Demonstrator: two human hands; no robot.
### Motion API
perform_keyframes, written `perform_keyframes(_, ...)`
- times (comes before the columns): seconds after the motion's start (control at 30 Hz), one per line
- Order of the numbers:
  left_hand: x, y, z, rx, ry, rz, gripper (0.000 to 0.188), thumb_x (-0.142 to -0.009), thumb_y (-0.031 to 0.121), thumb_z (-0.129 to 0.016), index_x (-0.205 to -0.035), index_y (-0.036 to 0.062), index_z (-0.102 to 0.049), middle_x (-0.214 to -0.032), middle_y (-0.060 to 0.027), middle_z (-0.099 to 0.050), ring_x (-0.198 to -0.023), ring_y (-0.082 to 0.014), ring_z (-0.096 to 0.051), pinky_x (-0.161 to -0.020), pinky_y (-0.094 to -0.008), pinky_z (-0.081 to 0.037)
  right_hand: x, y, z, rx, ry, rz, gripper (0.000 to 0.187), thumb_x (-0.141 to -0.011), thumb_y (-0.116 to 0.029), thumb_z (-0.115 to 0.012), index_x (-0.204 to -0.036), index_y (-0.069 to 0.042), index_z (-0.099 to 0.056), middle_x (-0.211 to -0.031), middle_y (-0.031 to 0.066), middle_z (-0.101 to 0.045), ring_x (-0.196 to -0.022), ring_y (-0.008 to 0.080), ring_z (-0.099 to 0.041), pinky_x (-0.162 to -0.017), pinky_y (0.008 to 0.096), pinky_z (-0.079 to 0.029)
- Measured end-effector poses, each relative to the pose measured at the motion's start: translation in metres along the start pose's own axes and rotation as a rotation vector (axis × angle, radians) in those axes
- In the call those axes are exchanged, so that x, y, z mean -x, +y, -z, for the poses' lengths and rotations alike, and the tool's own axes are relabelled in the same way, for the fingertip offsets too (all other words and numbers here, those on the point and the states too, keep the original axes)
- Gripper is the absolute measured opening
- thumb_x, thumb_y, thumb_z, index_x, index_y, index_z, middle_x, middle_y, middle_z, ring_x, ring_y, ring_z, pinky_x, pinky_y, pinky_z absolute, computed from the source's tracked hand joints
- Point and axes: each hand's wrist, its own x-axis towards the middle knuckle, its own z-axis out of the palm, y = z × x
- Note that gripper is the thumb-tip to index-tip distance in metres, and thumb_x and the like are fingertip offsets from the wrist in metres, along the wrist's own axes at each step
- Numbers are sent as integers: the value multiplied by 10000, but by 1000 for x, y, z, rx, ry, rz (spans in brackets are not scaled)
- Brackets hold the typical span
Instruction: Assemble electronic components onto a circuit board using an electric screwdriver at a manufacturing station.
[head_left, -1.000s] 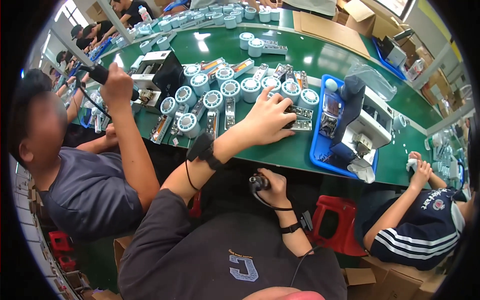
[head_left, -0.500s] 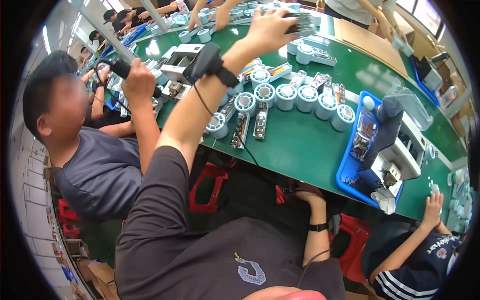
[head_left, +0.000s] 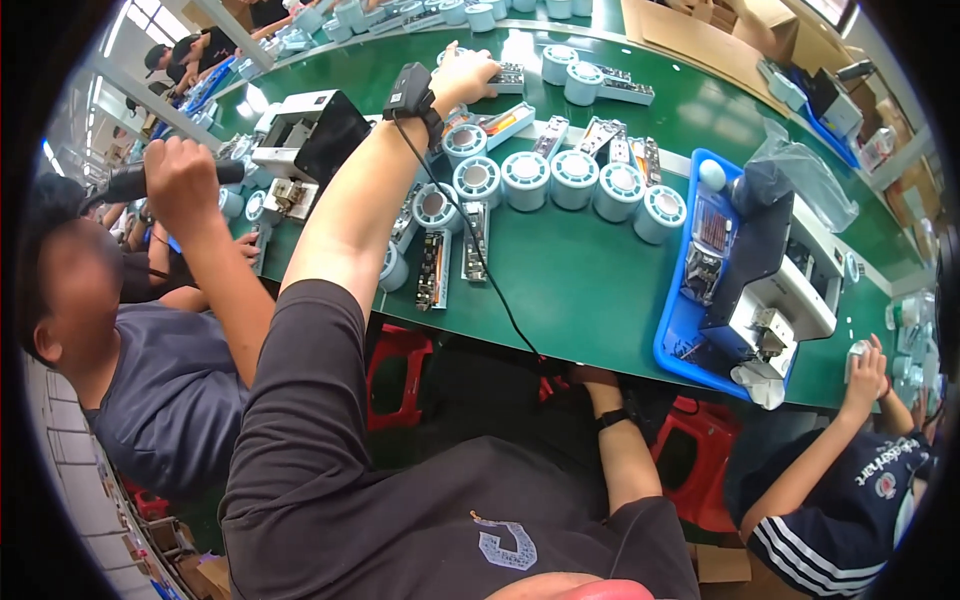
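My left hand [head_left: 463, 75] reaches far over the green table with fingers closed round a light-blue housing with a bare circuit board [head_left: 508, 78]. The hand hides the middle of this part. Nearer me stands a curved row of similar round-headed housings, among them one drum-shaped head [head_left: 525, 181]. Two narrow handle sections with boards [head_left: 433, 270] point toward the near edge. My right hand [head_left: 597, 377] is low at the table's near edge, its fingers hidden; a small red thing [head_left: 548, 386] is beside it.
A blue tray [head_left: 668, 335] holds a white-and-black machine [head_left: 800, 270] and metal parts. Another such machine [head_left: 310, 135] stands left. A cable [head_left: 490, 285] hangs from my left wrist device. Co-workers sit on both sides; the left one grips a black tool [head_left: 128, 183]. Red stools [head_left: 400, 375] stand below.
My left hand has come down and left with the housing, from the far side toward the near row. The co-worker on the right has brought both hands together.
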Motion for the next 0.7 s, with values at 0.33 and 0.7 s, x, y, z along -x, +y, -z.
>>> perform_keyframes(0.33, 5, 149, 105, 427, 348, -299, 341, -923, 455, -650, -1052, 150, -735, -944, -128, -752, -910, -380, -709, -856, -497, -516, -15, 8, -37, -70, -416, -153, 900, -732, -153, -824, -1545, -140, -437, -1570, 205, -451, -1425, 425, -454, -1129, 530, -439)
perform_keyframes(0.7, 83, 304, 106, 57, 252, -355, 306, -872, 419, -702, -932, 134, -797, -969, -88, -763, -945, -278, -723, -985, -526, -417, -27, -23, 27, -198, -726, -164, 755, -758, -142, -798, -1464, -149, -532, -1445, 213, -571, -1317, 417, -570, -1031, 523, -525)
